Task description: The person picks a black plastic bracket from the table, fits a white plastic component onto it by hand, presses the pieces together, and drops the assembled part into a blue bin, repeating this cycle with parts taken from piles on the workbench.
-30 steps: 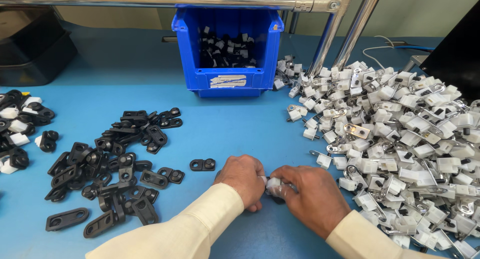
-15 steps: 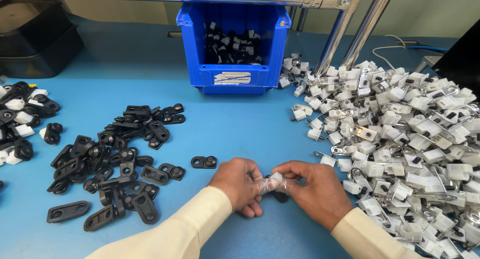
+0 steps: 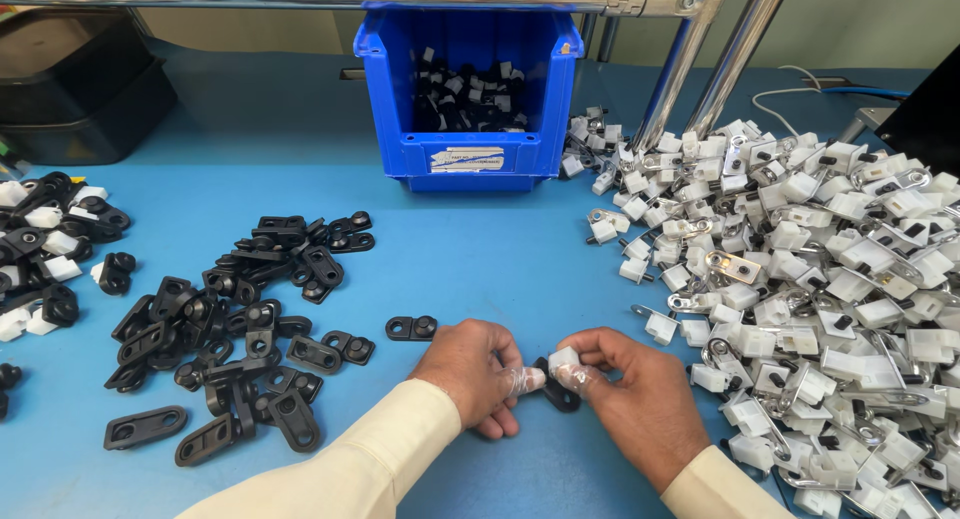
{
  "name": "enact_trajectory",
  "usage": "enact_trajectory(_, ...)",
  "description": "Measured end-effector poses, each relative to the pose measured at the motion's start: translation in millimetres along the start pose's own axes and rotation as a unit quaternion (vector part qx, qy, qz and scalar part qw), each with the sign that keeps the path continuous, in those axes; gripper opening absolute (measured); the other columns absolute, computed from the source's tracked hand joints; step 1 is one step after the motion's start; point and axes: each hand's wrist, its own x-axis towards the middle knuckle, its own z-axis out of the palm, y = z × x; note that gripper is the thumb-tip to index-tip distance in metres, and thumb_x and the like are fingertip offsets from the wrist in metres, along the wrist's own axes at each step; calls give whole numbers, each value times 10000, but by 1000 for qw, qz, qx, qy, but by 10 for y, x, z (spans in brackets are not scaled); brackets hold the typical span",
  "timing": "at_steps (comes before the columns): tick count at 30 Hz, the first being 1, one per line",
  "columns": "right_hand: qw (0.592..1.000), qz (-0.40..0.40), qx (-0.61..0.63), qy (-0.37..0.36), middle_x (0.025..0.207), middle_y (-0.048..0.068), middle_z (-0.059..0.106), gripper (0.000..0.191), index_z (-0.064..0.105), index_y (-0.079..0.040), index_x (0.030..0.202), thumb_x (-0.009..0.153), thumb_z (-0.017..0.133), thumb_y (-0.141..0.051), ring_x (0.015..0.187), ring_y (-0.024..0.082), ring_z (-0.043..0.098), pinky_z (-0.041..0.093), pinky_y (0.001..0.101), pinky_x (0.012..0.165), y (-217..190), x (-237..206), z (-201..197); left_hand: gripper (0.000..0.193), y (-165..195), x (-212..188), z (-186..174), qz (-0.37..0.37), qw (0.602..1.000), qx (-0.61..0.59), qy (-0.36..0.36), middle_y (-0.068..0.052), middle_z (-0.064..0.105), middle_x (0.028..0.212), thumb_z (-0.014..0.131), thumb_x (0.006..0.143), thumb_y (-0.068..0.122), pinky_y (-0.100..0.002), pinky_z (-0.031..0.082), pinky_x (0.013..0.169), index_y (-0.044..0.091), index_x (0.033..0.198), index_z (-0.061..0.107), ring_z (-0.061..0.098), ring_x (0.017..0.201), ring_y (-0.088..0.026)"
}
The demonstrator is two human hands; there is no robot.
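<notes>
At six o'clock on the blue table [image 3: 480, 279], the left hand [image 3: 475, 372] and right hand [image 3: 632, 394] pinch a small white-and-black clip [image 3: 560, 371] together, between black plates [image 3: 230, 324] and white parts [image 3: 810, 279].

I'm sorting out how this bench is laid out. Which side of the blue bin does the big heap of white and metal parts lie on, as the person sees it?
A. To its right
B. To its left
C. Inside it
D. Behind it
A: the heap of white and metal parts spreads over the blue table to the right of the blue bin, while the loose black parts lie to the left.
</notes>
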Motion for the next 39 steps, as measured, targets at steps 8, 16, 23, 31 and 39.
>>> enact_trajectory(8, 996, -28, -57, 61, 890, 49, 777, 262, 780, -126, 1084, 823, 777, -151, 711, 131, 718, 575, 298, 654, -80, -150, 71, 186, 226, -50, 21, -4, 988, 156, 2, -127, 771, 757, 706, 931, 174, -301, 603, 528, 4, 896, 638, 754, 589, -173)
enact_trajectory(16, 940, -253, -199, 112, 954, 66, 770, 284, 761, -116, 1043, 761, 763, -85, 804, 253, 723, 562, 370, 670, -92, -224, 111, 97, 425, -8, -22, -26, 970, 237, -44, -149, 763, 728, 623, 895, 32, -307, 633, 564, -44, 848, 661, 764, 605, -204)
enact_trajectory(23, 927, -302, -220, 42, 933, 63, 763, 333, 735, -100, 1046, 735, 713, 16, 891, 256, 714, 561, 384, 733, -64, -134, 28, 211, 373, 21, -51, -38, 984, 173, -30, -120, 752, 699, 500, 927, -18, -308, 638, 559, -39, 865, 701, 759, 587, -195)
enact_trajectory(31, 930, -260, -257, -34, 900, 50, 779, 279, 749, -119, 986, 745, 694, 12, 862, 260, 714, 565, 396, 741, -282, -6, 0, 107, 326, 61, -8, 21, 958, 282, 40, -94, 768, 690, 615, 919, 51, -322, 564, 619, 68, 926, 721, 712, 625, -172)
enact_trajectory(39, 983, -69, -166, -47, 802, 35, 805, 391, 800, -217, 1159, 777, 801, -138, 720, 154, 747, 579, 316, 697, -235, 195, -13, 331, 100, -109, 44, -43, 999, 8, 32, -125, 738, 768, 774, 908, 286, -311, 594, 480, -11, 888, 629, 761, 605, -199)
